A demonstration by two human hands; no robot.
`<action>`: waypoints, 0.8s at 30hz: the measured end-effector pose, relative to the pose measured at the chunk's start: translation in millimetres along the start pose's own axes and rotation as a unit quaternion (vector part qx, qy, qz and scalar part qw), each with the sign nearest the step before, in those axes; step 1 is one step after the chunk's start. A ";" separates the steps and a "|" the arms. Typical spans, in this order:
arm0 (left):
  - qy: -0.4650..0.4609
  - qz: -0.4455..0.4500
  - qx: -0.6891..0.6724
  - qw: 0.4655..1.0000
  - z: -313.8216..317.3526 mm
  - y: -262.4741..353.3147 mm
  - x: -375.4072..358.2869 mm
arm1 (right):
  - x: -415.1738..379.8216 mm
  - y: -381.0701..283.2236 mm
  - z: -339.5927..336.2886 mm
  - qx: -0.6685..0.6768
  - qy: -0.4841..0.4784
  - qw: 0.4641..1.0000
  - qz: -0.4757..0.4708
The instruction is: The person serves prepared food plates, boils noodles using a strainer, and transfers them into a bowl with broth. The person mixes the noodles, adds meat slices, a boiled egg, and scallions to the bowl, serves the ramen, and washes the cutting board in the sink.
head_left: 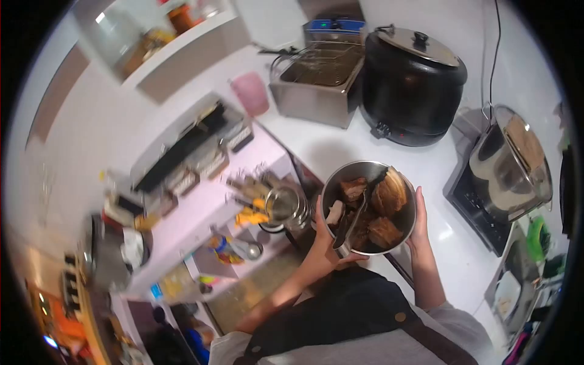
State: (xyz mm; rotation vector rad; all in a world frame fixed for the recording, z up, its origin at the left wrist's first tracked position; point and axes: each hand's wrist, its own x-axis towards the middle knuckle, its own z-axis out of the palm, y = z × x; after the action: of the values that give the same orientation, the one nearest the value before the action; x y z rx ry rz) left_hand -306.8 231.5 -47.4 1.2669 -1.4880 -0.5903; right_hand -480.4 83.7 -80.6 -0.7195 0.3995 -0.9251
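A round steel bowl (330, 190) is held up in front of my apron, at the edge of the white counter. Several chunks of browned, cooked meat (388, 196) lie in it. A metal utensil that looks like tongs (351, 226) leans inside, its end over the near rim. My left hand (323, 244) grips the bowl's left side, with fingers reaching under the near edge. On the opposite side my right hand (420, 222) holds the wall, its thumb up along the outside. The undersides of both hands are hidden.
Behind the bowl stand a deep fryer (316, 100) and a lidded black soup kettle (413, 85). To the right, a steel pot (508, 161) sits on a black induction cooker (480, 210). A pink cup (250, 94) and a topping rack (188, 146) are at left.
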 end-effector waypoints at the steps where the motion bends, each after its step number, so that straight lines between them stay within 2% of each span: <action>1: -0.012 0.006 0.000 1.000 -7.2 -5.3 17.0 | 14.9 0.3 2.3 -0.013 0.003 1.000 -0.022; 3: -0.035 0.001 -0.008 0.999 -18.6 -18.8 50.1 | 46.9 1.8 4.5 -0.039 0.023 0.997 -0.061; 6: -0.043 -0.053 -0.046 0.997 -32.9 -50.8 82.3 | 78.0 -2.3 13.8 -0.058 0.058 0.995 -0.053; 7: -0.063 -0.119 -0.080 0.988 -36.3 -70.2 86.8 | 91.2 4.8 4.6 -0.075 0.089 0.992 -0.052; 9: -0.093 -0.235 -0.089 0.963 -46.5 -78.0 100.9 | 105.1 -2.4 16.0 -0.110 0.033 0.987 -0.117; 11: -0.069 -0.188 -0.056 0.978 -60.3 -114.4 100.6 | 119.8 -0.4 15.9 -0.123 0.017 0.982 -0.141; 12: -0.068 -0.269 -0.074 0.958 -66.3 -109.3 106.6 | 124.6 1.5 12.6 -0.124 -0.013 0.981 -0.148; 13: -0.062 -0.348 -0.090 0.931 -71.8 -104.3 112.6 | 131.9 12.0 6.2 -0.157 0.017 0.967 -0.201; 14: -0.064 -0.348 -0.080 0.932 -73.6 -115.4 115.5 | 130.0 12.9 7.6 -0.193 0.046 0.952 -0.234; 15: -0.053 -0.324 -0.059 0.943 -74.2 -129.5 114.5 | 120.1 14.9 12.3 -0.209 0.092 0.948 -0.223; 16: -0.034 -0.279 -0.036 0.959 -71.7 -142.2 107.7 | 118.4 31.6 0.2 -0.290 0.150 0.900 -0.288; 17: 0.002 -0.213 -0.016 0.977 -67.4 -155.0 91.6 | 88.1 24.5 6.6 -0.354 0.187 0.879 -0.260; 19: 0.081 -0.090 -0.056 0.991 -45.1 -171.8 63.4 | 27.5 22.7 9.7 -0.452 0.295 0.794 -0.280; 21: -0.003 0.127 0.010 0.992 -36.5 -209.9 30.7 | -46.3 29.7 -6.4 -0.490 0.420 0.713 -0.275; 22: -0.059 0.247 0.021 0.967 -30.2 -221.3 23.5 | -82.8 37.2 -7.0 -0.509 0.461 0.679 -0.259; 24: -0.185 0.400 0.036 0.897 -14.5 -235.1 23.9 | -160.7 52.5 -10.8 -0.401 0.623 0.628 -0.238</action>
State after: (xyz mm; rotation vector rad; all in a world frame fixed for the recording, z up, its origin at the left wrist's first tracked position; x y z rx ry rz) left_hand -197.1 138.3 -235.4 0.4969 -2.1792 -0.2182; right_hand -545.4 234.2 -123.5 -0.8951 2.0570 -1.7215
